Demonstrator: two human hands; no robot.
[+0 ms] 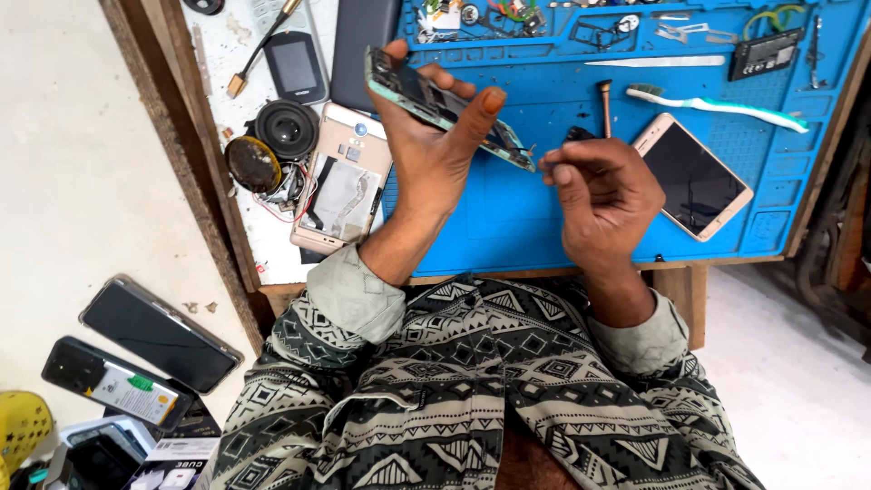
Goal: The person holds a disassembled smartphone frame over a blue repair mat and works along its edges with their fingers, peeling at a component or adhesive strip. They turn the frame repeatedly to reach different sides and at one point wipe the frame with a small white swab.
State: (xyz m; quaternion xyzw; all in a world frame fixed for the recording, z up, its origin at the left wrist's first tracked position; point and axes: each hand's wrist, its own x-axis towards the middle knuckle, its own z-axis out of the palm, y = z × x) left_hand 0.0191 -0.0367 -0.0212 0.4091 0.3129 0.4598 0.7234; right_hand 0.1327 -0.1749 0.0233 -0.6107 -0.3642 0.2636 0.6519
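Observation:
My left hand (426, 145) holds an opened phone frame (426, 100) edge-on above the blue work mat (508, 218), thumb pressed on its upper side. My right hand (603, 195) is closed with fingertips pinched at the frame's lower right end; something thin and dark sticks out there, too small to identify. A gold phone with a dark screen (694, 177) lies on the mat just right of my right hand.
A gold phone back shell (340, 181) with exposed insides lies left of the mat beside round speakers (288, 127). A toothbrush (717, 104), a screwdriver (604, 104) and small parts sit at the mat's far side. Phones (154, 331) lie on the floor at left.

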